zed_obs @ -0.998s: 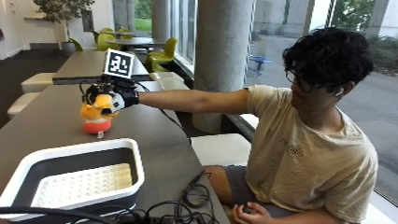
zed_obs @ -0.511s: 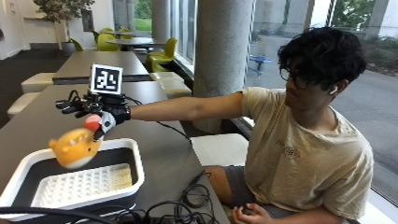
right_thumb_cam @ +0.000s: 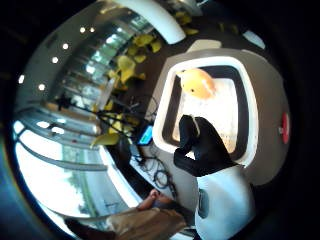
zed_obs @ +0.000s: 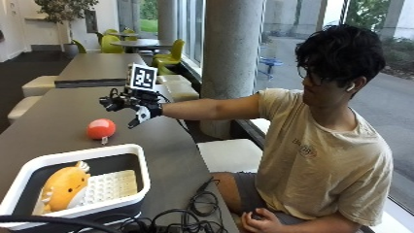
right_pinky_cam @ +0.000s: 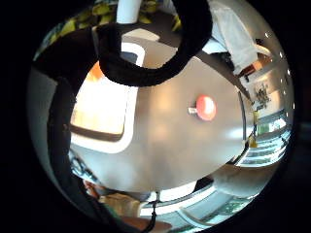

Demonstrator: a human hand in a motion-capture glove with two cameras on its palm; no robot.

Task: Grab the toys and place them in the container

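the gloved right hand is hovering in the air above the table with its fingers loosely relaxed and holding nothing; nothing is lying between thumb and fingertips in either palm view; by the look of it one toy is done and the step in hand is the reach for the next one; the yellow-orange plush toy is lying inside the white-rimmed container, leaning against one end of its dark interior beside a pale perforated insert; the red ball toy is sitting on the table just beside the hand and between the hand and the container, with a small tag showing under it; the next move is probably calling for the hand to drop onto the ball, curl round it and carry it across to the container; a round thing may be inclined to roll away if nudged; nothing is standing between hand and ball; a tangle of dark cables is lying at the near end of the table beside the container, apart from that path; the person's bare hand is resting low by the lap.
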